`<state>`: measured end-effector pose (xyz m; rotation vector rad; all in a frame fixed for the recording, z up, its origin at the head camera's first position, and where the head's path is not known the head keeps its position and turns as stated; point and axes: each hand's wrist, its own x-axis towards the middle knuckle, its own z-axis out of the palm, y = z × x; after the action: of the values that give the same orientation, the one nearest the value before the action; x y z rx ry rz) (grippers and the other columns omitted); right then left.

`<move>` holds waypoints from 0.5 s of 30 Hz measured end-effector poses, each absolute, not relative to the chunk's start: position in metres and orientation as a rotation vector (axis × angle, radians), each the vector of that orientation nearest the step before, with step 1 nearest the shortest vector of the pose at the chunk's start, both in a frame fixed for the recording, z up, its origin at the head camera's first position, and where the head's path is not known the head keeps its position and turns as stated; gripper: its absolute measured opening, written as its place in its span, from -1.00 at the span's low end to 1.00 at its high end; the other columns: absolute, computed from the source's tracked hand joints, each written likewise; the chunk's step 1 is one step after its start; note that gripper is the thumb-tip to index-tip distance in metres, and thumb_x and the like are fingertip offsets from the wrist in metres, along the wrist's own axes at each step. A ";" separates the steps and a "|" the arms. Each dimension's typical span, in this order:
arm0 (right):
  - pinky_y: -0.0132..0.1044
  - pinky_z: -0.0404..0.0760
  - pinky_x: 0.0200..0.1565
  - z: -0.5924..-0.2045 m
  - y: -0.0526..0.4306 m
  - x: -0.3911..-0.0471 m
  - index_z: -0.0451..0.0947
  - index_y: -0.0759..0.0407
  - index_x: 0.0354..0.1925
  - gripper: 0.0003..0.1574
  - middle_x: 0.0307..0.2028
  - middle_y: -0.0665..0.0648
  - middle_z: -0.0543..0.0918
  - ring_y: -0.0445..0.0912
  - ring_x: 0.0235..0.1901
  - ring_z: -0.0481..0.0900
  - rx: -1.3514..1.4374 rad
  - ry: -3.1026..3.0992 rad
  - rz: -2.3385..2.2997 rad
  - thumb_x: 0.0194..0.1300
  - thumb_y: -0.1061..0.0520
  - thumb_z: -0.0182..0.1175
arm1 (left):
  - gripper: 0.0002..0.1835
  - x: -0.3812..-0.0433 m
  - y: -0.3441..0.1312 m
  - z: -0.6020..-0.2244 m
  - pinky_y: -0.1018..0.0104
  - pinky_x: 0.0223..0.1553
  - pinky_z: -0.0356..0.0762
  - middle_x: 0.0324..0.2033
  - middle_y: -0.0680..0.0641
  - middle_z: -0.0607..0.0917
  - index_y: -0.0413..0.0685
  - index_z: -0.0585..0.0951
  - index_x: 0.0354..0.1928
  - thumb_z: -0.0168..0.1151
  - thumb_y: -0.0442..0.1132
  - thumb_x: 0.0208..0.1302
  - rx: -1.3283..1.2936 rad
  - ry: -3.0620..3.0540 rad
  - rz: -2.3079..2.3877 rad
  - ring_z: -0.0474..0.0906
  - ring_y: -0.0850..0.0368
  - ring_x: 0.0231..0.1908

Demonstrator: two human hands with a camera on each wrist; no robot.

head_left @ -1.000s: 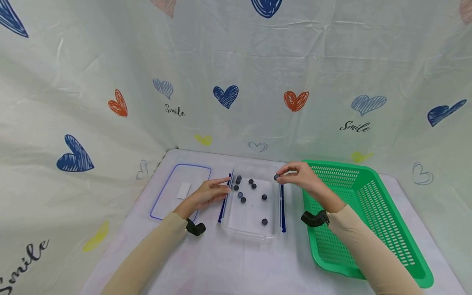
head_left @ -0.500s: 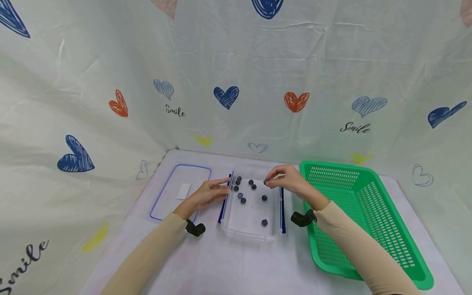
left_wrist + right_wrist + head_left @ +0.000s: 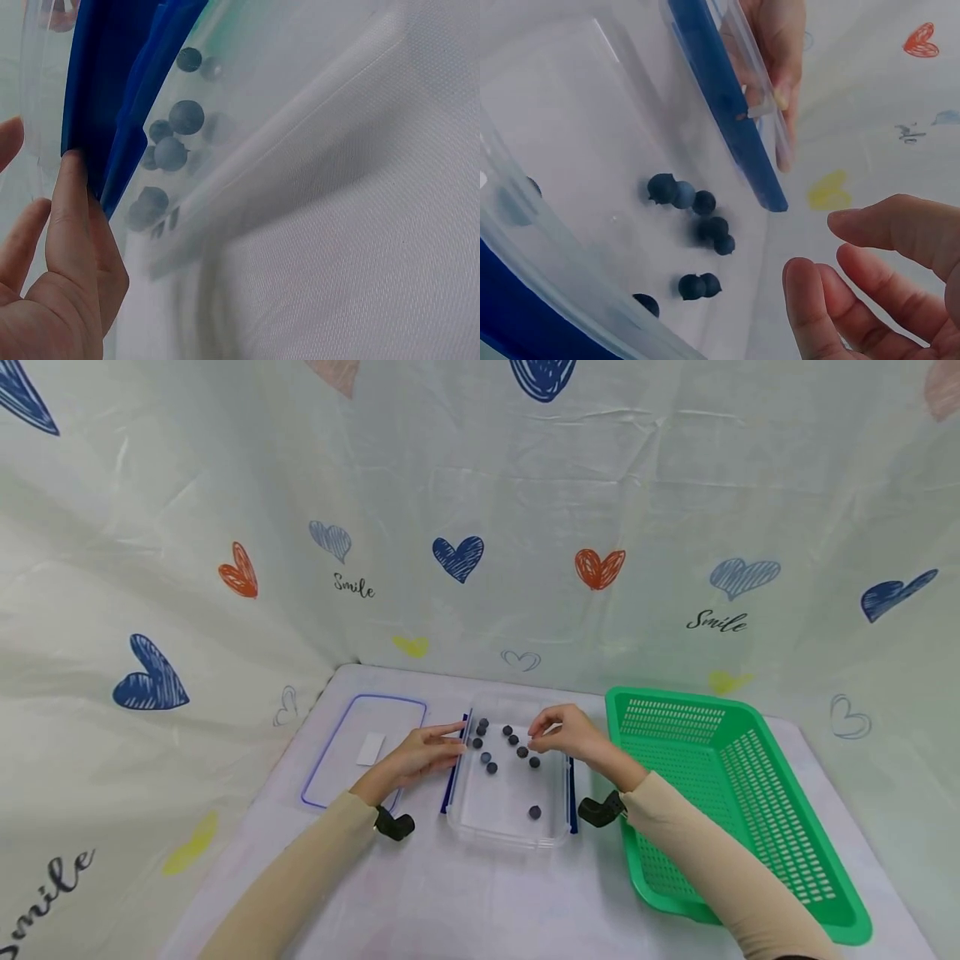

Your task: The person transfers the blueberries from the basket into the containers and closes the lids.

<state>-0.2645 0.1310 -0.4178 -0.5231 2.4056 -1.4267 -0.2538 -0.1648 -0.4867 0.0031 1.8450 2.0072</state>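
Observation:
A clear plastic box with blue side flaps stands on the table, several blueberries scattered over its floor. Along its left wall rests my left hand, the fingers extended; in the left wrist view a fingertip touches the blue flap. Above the box's far right part hovers my right hand. Its thumb and fingers are parted, with nothing between them. One blueberry lies just below those fingertips. Another blueberry sits alone near the front.
A clear lid with a blue rim lies left of the box, a white rectangle on it. To the right, a green slotted basket stands partly under the right forearm. A heart-printed sheet hangs behind the table.
My right hand has moved left from the box's right rim over its inside and let go of a blueberry, which now lies on the floor among the others. The left hand has stayed.

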 end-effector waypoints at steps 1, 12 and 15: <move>-0.04 0.70 -0.12 -0.419 0.131 -0.265 0.63 0.44 -0.23 -0.84 -0.31 0.16 0.64 0.04 -0.33 0.71 -0.529 2.413 -1.422 0.23 0.34 0.36 | -0.38 -0.254 -0.165 -0.487 0.25 0.04 0.63 0.12 -0.28 0.58 -0.08 0.42 0.41 0.32 -0.40 0.32 0.004 1.847 2.005 0.61 -0.04 0.08; -0.05 0.67 -0.08 -0.413 0.147 -0.262 0.64 0.37 -0.21 -0.84 -0.29 0.20 0.66 0.09 -0.30 0.71 -0.488 2.468 -1.453 0.28 0.26 0.33 | -0.38 -0.258 -0.162 -0.487 0.23 0.07 0.62 0.08 -0.26 0.62 -0.08 0.41 0.42 0.30 -0.41 0.33 -0.017 1.869 2.001 0.54 -0.17 0.17; 0.00 0.66 -0.03 -0.411 0.158 -0.262 0.64 0.36 -0.17 -0.79 -0.25 0.22 0.66 0.14 -0.24 0.70 -0.454 2.457 -1.483 0.32 0.21 0.32 | -0.38 -0.257 -0.162 -0.487 0.23 0.06 0.62 0.04 -0.23 0.64 -0.10 0.41 0.42 0.29 -0.43 0.33 -0.025 1.866 2.007 0.57 -0.14 0.14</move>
<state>-0.2625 0.1577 -0.4109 -0.4539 2.4567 -1.4832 -0.2573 -0.1622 -0.4867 -0.0253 1.8664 2.0074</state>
